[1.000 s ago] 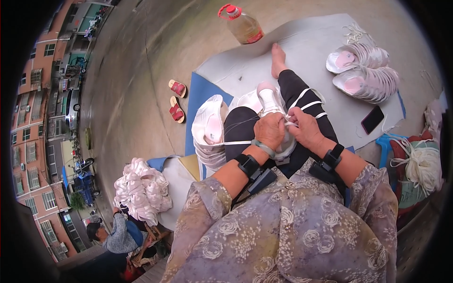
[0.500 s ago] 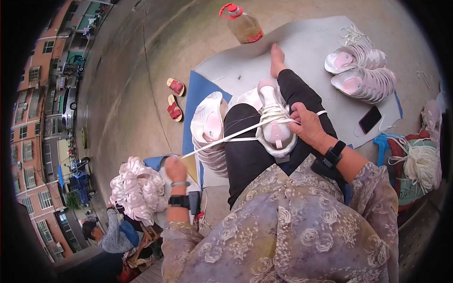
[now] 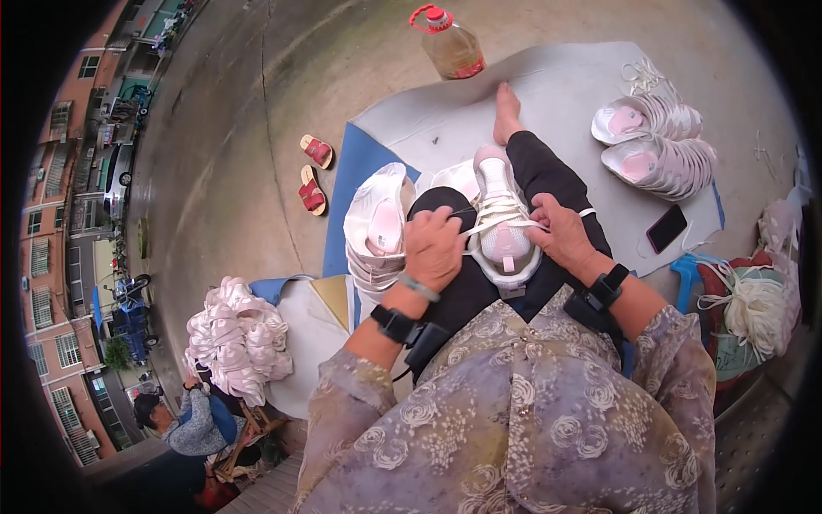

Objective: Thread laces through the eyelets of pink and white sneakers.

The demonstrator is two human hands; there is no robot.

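Observation:
A white and pink sneaker (image 3: 494, 184) lies between my thighs, its pink heel tab toward me. White shoelace (image 3: 488, 225) crosses its opening. My left hand (image 3: 435, 248) is closed just left of the sneaker, above my dark-trousered knee, with the lace running from its fingers to the shoe. On the sneaker's right side, my right hand (image 3: 565, 237) pinches the lace between thumb and fingers. Just beyond my left wrist stands a nested stack of white shoe uppers (image 3: 374, 214) with pink insides, partly covered by that hand.
More nested uppers (image 3: 659, 163) and a phone (image 3: 666, 229) lie on the pale mat (image 3: 591, 94) to the right. A bundle of white laces (image 3: 758, 304) hangs by a blue stool. Red slippers (image 3: 313, 190), a large bottle (image 3: 452, 51), pale pink bundles (image 3: 240, 343) and a seated person (image 3: 201, 424) are farther out.
My left hand has come in from the far left to beside the sneaker. The lace, stretched long before, now spans a short gap. My right hand has stayed by the shoe.

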